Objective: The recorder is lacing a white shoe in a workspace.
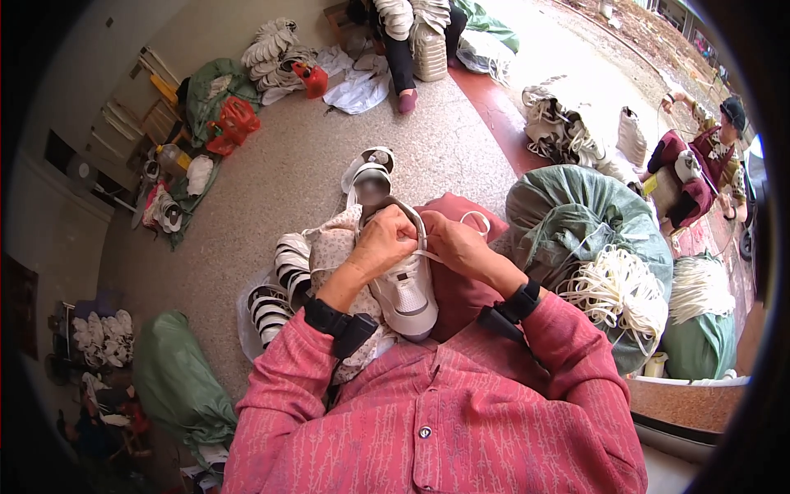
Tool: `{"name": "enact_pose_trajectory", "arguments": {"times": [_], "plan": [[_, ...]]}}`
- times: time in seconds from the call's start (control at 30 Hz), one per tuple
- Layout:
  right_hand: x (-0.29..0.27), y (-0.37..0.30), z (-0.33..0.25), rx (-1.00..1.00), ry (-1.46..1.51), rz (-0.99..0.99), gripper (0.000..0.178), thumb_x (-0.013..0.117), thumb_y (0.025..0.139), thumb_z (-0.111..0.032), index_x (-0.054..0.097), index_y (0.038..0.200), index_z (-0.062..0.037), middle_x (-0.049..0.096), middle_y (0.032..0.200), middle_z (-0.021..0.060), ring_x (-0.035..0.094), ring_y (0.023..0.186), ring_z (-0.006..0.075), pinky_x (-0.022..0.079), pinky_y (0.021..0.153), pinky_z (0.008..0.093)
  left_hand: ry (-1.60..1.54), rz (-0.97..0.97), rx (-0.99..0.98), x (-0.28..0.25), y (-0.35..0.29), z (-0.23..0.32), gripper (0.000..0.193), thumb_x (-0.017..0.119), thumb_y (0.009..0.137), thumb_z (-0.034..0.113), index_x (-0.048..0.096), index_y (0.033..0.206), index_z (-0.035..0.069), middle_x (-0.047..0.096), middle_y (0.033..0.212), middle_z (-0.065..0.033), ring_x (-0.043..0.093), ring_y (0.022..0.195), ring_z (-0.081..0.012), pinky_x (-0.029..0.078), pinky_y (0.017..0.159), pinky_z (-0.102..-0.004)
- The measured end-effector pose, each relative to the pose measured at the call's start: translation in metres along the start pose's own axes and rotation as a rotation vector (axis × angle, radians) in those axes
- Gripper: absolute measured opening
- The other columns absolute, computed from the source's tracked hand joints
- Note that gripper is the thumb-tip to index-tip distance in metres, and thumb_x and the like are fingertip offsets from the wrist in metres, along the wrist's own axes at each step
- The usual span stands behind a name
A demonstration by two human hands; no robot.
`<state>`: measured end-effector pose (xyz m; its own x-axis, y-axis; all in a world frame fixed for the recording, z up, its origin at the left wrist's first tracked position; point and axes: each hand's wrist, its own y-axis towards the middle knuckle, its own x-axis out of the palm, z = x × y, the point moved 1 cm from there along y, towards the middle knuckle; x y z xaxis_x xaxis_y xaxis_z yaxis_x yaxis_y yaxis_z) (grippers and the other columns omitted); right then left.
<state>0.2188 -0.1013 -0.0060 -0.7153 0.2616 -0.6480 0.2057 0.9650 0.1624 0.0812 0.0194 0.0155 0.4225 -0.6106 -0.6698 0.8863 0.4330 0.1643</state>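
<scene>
A white sneaker [405,295] rests on my lap with its toe toward me. My left hand [383,242] is closed at the left side of its opening; what the bent fingers grip is hidden. My right hand [457,249] pinches a white shoelace [475,217], which loops up behind that hand, with a short piece also lying across the shoe below it. Both hands are close together over the sneaker's eyelets. Beyond them lie more white shoes [378,156]. A red cushion [461,288] sits beneath my right hand.
At right stands a green sack [576,206] with a heap of white laces [621,288] on it. Black-and-white shoes [271,309] are stacked by my left arm. Another green sack [177,370] lies lower left. One person [407,74] sits ahead, another [708,156] at right.
</scene>
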Motion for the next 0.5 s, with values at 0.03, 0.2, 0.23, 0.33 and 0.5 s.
{"name": "enact_pose_trajectory", "arguments": {"times": [0.03,0.2,0.23,0.33,0.5], "plan": [[0.002,0.002,-0.001,-0.001,-0.001,-0.003,0.029,0.051,0.091,-0.018,0.052,0.117,-0.0040,0.065,0.086,0.0250,0.064,0.084,0.0415,0.049,0.068,0.0472,-0.004,-0.001,-0.002,0.000,0.000,0.000,0.006,0.067,0.074,0.003,0.064,0.078,0.000,0.054,0.087,-0.0068,0.057,0.080,-0.0179,0.046,0.071,-0.0295],[-0.019,0.009,-0.015,0.007,-0.279,-0.215,0.038,0.058,0.084,-0.014,0.050,0.121,-0.0084,0.064,0.090,0.0235,0.064,0.083,0.0387,0.049,0.065,0.0475,0.205,0.048,0.111,-0.003,-0.003,0.013,0.005,0.065,0.075,0.004,0.062,0.078,0.001,0.055,0.089,-0.0109,0.059,0.083,-0.0270,0.048,0.070,-0.0356],[-0.021,0.015,-0.013,0.004,-0.280,-0.218,0.038,0.058,0.084,-0.014,0.050,0.121,-0.0084,0.064,0.090,0.0235,0.064,0.083,0.0387,0.049,0.065,0.0475,0.353,0.073,0.179,-0.004,-0.003,0.020,0.004,0.063,0.075,0.003,0.061,0.079,0.001,0.055,0.090,-0.0126,0.059,0.084,-0.0305,0.049,0.070,-0.0384],[-0.027,0.023,-0.006,-0.211,-0.348,-0.106,0.041,0.060,0.079,-0.010,0.056,0.119,-0.0137,0.061,0.098,0.0198,0.065,0.083,0.0370,0.050,0.065,0.0461,0.586,0.065,0.273,0.002,-0.002,0.031,0.004,0.057,0.076,0.001,0.058,0.080,0.000,0.055,0.092,-0.0147,0.059,0.087,-0.0344,0.050,0.074,-0.0426],[-0.026,0.032,0.006,-0.232,-0.229,-0.133,0.034,0.057,0.076,-0.007,0.068,0.107,-0.0174,0.060,0.102,0.0122,0.064,0.084,0.0346,0.050,0.070,0.0431,0.609,-0.036,0.293,-0.009,0.005,0.035,0.006,0.054,0.077,0.000,0.057,0.082,-0.001,0.055,0.095,-0.0157,0.060,0.086,-0.0355,0.051,0.074,-0.0440]]}}
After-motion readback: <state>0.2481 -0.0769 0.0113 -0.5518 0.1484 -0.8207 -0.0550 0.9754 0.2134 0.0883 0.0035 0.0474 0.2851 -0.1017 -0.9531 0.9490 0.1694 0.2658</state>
